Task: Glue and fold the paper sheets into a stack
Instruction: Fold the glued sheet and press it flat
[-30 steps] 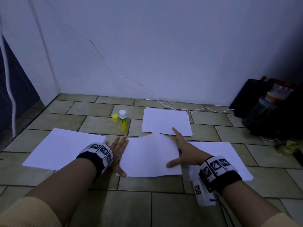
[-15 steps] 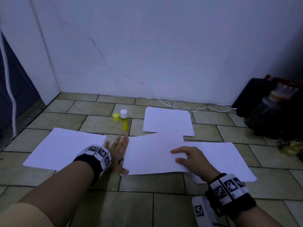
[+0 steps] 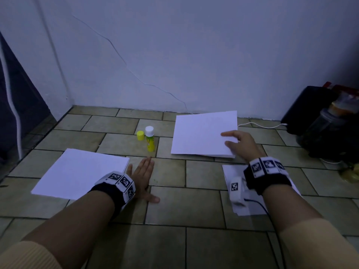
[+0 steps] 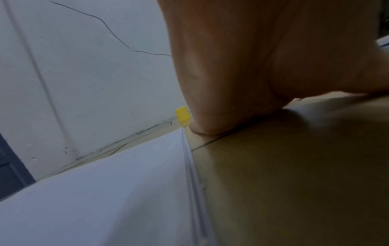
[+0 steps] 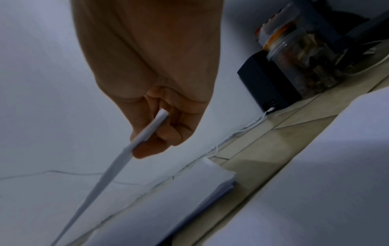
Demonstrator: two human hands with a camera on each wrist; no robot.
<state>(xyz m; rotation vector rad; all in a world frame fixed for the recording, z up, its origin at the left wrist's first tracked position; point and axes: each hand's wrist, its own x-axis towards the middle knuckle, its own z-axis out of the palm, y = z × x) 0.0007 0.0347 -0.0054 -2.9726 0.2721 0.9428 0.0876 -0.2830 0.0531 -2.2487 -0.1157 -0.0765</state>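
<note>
Pinching the right edge of a folded white sheet (image 3: pixel 202 133) between thumb on top and curled fingers (image 5: pixel 168 133) underneath, the right hand (image 3: pixel 240 144) holds it in the air over the far pile of paper (image 5: pixel 189 191) by the wall; the sheet lies close to level, its longer sides running left to right and its doubled edge toward the person, and the right wrist view shows it edge-on as a thin white strip slanting down and left away from the hand. The left hand (image 3: pixel 142 177) lies flat on the tiled floor (image 3: pixel 204 202), palm down, fingers straight and pointing toward the wall, thumb spread to the right, holding nothing; it sits just beside the right edge of the left pile of sheets (image 3: pixel 81 173), whose layered edges show in the left wrist view. A third pile (image 3: pixel 229 171) lies under the right forearm, mostly hidden by the wrist band. Between the left and far piles a yellow-green glue stick (image 3: pixel 150 140) stands upright with its white end up, and its yellow cap (image 3: pixel 140 135) stands on the floor just to its left. At the right wall a clear jar (image 3: pixel 328 121) with an orange-and-white top holds something dark that cannot be made out, next to a black box (image 3: pixel 303 107) with a white cable (image 3: pixel 260 125) plugged into it.
</note>
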